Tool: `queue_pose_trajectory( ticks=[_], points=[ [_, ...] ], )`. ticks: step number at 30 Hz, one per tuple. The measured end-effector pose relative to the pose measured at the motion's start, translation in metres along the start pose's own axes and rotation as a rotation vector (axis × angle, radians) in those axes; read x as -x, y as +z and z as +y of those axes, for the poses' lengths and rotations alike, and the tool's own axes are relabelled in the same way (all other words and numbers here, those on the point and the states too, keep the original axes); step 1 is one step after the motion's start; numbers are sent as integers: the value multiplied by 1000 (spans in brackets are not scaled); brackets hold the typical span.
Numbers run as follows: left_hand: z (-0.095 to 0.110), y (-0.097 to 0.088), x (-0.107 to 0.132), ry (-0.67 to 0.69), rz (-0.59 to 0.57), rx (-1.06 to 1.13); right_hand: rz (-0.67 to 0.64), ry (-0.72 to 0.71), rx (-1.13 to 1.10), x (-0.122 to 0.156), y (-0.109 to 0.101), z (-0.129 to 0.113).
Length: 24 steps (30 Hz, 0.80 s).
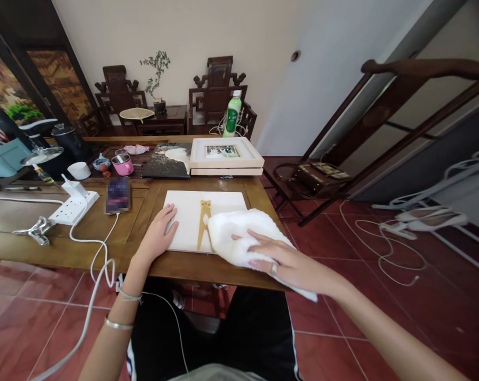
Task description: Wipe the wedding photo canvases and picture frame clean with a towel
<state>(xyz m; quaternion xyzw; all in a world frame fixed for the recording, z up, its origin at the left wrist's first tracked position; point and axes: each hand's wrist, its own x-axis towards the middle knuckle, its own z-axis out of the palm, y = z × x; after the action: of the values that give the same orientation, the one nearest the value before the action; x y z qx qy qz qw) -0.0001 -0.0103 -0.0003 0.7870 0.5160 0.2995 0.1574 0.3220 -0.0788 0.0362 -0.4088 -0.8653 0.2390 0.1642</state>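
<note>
A flat white board [186, 211] lies on the wooden table near its front edge. On the board is a yellow giraffe-like figure [204, 218], its lower right side partly covered. My left hand [160, 233] rests at the board's left edge, fingers stretched out and holding nothing. Pressed onto the right half of the board is a bunched white towel [233, 235]. My right hand [277, 259] grips this towel from above, its fingers sunk into the folds. Part of the towel hangs past the table's front edge.
Behind the board sit stacked picture frames [195, 153], a dark picture panel [166, 161] and a green bottle [232, 115]. Leftward are a phone [118, 194], a white power strip [73, 208], cables and a pink cup [122, 165]. A wooden chair [342, 143] stands right.
</note>
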Motion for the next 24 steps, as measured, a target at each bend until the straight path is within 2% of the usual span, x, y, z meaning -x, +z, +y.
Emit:
queue_pose_trajectory(
  ticks=[4, 6, 9, 11, 14, 18, 21, 24],
  points=[
    [-1, -1, 0, 4, -4, -3, 112, 114, -63, -42, 1, 41],
    [-1, -1, 0, 11, -5, -3, 179, 174, -55, -69, 1, 54],
    [-3, -1, 0, 15, 3, 5, 262, 220, -6, -99, 2, 56],
    [-3, 0, 0, 12, 6, 9, 300, 208, 54, -107, 5, 49],
    [-2, 0, 0, 9, -1, 8, 324, 140, 176, -99, 15, 31],
    [0, 0, 0, 4, -14, -2, 299, -25, 281, -61, 32, -4],
    [1, 0, 0, 4, -18, -19, 230, -140, 274, -29, 38, -33],
    [1, 0, 1, 11, -15, -30, 116, -243, 272, -10, 38, -51]
  ],
)
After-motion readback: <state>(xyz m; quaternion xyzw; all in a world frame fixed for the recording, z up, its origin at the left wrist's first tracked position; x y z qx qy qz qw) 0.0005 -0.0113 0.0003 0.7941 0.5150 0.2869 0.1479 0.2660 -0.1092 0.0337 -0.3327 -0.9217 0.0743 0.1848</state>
